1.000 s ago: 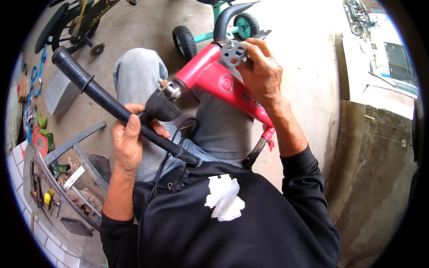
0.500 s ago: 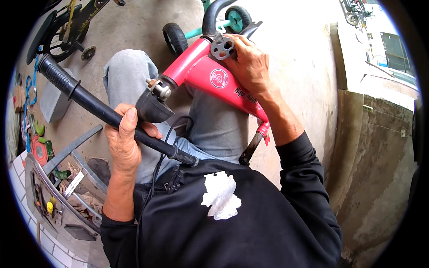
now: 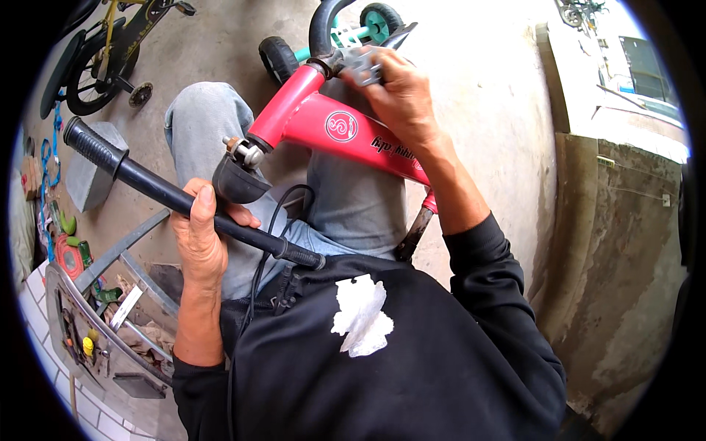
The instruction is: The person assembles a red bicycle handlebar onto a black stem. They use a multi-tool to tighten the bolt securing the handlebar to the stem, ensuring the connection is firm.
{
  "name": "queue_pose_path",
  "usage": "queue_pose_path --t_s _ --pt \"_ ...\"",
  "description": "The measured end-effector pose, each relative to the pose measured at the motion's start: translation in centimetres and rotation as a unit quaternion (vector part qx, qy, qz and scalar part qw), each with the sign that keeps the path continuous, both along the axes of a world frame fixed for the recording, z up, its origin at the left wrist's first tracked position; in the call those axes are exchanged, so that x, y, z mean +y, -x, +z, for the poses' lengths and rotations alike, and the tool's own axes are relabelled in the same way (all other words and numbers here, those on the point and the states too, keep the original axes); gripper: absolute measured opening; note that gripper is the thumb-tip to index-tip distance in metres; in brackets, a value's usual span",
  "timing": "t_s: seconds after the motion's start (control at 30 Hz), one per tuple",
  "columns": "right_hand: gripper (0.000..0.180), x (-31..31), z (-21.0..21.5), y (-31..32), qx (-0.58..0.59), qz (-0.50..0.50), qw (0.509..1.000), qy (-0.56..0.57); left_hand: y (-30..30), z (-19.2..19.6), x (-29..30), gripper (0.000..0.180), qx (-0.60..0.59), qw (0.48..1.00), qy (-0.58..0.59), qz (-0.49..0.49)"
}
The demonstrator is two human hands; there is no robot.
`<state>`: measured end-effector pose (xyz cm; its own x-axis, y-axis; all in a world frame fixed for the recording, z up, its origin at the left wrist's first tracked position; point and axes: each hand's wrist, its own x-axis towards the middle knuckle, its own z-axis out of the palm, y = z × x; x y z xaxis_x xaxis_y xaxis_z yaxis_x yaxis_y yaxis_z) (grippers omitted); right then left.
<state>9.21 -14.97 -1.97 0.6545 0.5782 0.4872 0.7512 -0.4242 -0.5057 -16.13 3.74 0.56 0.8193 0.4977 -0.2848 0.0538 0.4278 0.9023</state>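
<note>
My left hand point(image 3: 198, 235) is wrapped round a black handlebar point(image 3: 154, 184) with ribbed grips, which slants across my lap. Just beyond those fingers a black curved cover point(image 3: 240, 185) and a bolt with a nut point(image 3: 250, 156) sit at the near end of the red bike frame point(image 3: 312, 121). Between the fingers of my right hand point(image 3: 408, 99) is a grey multi-hole spanner point(image 3: 362, 66), slightly blurred. It is close to the frame's far end, where a black curved tube point(image 3: 322, 29) joins; whether it grips a nut there I cannot tell.
Past the frame stands a teal axle with black wheels point(image 3: 279, 60). A yellow and black bike point(image 3: 110, 66) is at the far left, above a grey block point(image 3: 95, 165). A metal stool-like frame point(image 3: 121, 253) and a tool tray point(image 3: 81, 331) are at the left. A concrete wall point(image 3: 618, 242) rises at the right.
The spanner in my right hand has turned and shifted slightly left. The red frame and its bolt have moved a little left in the picture. My left hand keeps hold of the handlebar.
</note>
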Motion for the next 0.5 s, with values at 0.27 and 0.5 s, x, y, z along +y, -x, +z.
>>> queue_pose_path --t_s 0.27,0.5 --pt "0.033 3.4 6.8 -1.7 0.434 -0.123 0.891 -0.049 -0.1 -0.2 -0.2 0.035 0.005 0.999 -0.028 -0.016" --pt "0.049 5.5 6.2 -3.2 0.388 -0.024 0.920 0.061 -0.3 -0.3 0.0 0.032 -0.016 1.000 -0.010 -0.024"
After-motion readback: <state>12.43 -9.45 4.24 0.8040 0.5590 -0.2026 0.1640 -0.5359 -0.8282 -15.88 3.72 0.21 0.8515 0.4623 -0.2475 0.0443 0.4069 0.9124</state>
